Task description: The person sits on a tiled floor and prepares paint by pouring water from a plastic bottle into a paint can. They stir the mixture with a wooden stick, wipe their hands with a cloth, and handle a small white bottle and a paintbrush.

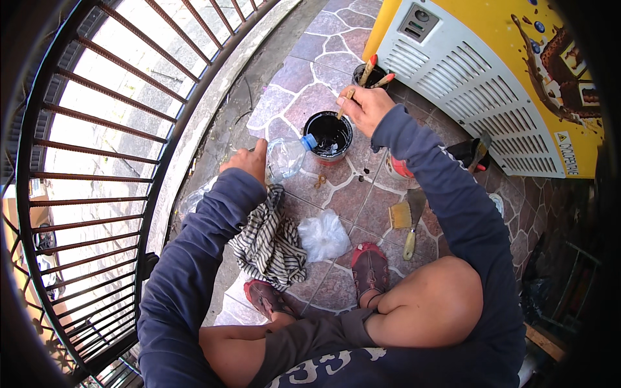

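A round can (328, 137) with black paint inside stands on the stone-patterned floor in front of me. My left hand (249, 160) is closed at the side of a clear plastic bottle (284, 159), which is tipped so its blue cap (309, 141) sits at the can's left rim. Its fingers are partly hidden behind the hand. Over the can's far right edge, my right hand (367, 110) pinches a thin wooden handle (346, 103). The handle's lower end points down into the can; its tip is hard to make out.
Behind the can, a dark pot (374, 76) holds red-tipped brush handles. A wide brush (402, 215), a clear plastic bag (323, 237) and a striped cloth (268, 239) lie near my feet. A barred railing (107, 129) curves at left; a yellow-and-white machine (453, 64) stands at right.
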The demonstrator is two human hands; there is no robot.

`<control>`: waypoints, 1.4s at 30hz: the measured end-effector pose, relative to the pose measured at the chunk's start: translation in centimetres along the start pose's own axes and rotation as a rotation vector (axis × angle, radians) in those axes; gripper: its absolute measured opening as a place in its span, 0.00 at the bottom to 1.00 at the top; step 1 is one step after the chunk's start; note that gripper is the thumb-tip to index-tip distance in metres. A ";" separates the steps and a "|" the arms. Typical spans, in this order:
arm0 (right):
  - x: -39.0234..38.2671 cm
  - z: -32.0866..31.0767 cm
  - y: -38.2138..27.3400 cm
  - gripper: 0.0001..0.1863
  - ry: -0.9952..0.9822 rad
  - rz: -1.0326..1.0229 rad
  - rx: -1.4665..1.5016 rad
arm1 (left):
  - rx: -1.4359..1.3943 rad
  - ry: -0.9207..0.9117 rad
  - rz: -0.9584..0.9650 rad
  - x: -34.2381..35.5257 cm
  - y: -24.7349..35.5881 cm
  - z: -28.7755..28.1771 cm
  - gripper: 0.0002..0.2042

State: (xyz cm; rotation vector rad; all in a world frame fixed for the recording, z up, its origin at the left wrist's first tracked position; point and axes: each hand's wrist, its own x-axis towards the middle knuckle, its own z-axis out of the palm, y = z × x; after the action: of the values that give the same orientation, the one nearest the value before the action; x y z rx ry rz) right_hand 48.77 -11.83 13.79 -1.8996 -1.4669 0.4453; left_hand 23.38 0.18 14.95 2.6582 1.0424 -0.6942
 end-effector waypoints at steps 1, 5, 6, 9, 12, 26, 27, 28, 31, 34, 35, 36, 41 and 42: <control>0.0 0.0 0.0 0.10 0.013 -0.019 -0.006 | -0.004 -0.001 -0.004 0.0 0.0 0.0 0.27; 0.0 -0.1 -0.1 0.11 -0.008 0.009 -0.005 | 0.002 0.008 -0.009 -0.1 0.2 -0.1 0.27; 0.0 0.0 -0.1 0.11 -0.007 0.004 -0.008 | 0.008 0.008 -0.010 -0.1 0.1 0.0 0.26; 0.1 0.0 -0.1 0.11 -0.003 -0.008 -0.018 | 0.011 0.012 -0.010 -0.1 0.1 0.1 0.27; 0.1 0.0 -0.1 0.11 -0.005 -0.005 -0.020 | 0.003 0.010 -0.006 0.0 0.0 0.2 0.28; 1.1 2.6 -1.3 0.09 -0.038 -0.095 -0.062 | -0.136 -0.033 0.015 0.6 -1.1 2.1 0.43; 1.1 2.5 -1.2 0.09 0.022 -0.079 -0.161 | -0.135 -0.039 0.007 0.6 -1.1 2.2 0.47; 1.1 2.4 -1.1 0.09 0.019 -0.095 -0.278 | -0.144 -0.038 0.013 0.6 -1.2 2.3 0.44; 1.0 2.4 -1.1 0.10 -0.216 -0.092 -0.122 | -0.183 -0.035 0.030 0.6 -1.3 2.4 0.38; 1.3 2.5 -1.1 0.11 -0.120 -0.115 -0.032 | -0.219 -0.043 0.042 0.6 -1.4 2.4 0.39; 1.4 2.5 -1.1 0.11 -0.096 -0.181 0.029 | -0.215 -0.049 0.042 0.6 -1.4 2.4 0.39; 1.5 2.5 -1.2 0.11 -0.041 -0.096 -0.034 | -0.202 -0.045 0.048 0.6 -1.4 2.4 0.39; 1.6 2.4 -1.4 0.10 -0.240 -0.059 -0.056 | -0.201 -0.049 0.031 0.7 -1.4 2.4 0.45; 1.6 2.4 -1.3 0.10 -0.221 -0.045 0.100 | -0.202 -0.050 0.018 0.7 -1.3 2.4 0.48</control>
State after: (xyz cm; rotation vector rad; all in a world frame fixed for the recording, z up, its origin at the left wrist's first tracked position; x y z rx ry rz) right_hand 46.76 -9.42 13.22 -1.7798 -1.5933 0.7137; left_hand 22.09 0.75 12.48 2.4626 1.0158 -0.6125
